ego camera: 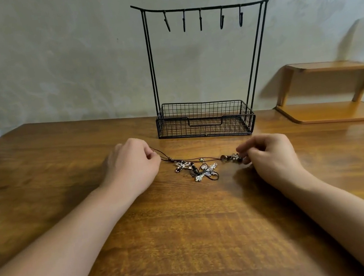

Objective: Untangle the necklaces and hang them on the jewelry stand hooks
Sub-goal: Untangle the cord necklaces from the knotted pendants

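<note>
Both hands pinching tangled cords on glossy brown wood surface [188, 229].
L hand [131, 165] & R hand [269, 156] each pinch thin dark cord necklaces w/ silver butterfly pendants [200, 169], lying before black wire jewelry stand w/ mesh basket [205, 120]; hooks [200, 19] bare.

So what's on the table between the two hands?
The tangled necklaces, their dark cords stretched from the left hand to the right hand, seen in the head view.
</note>
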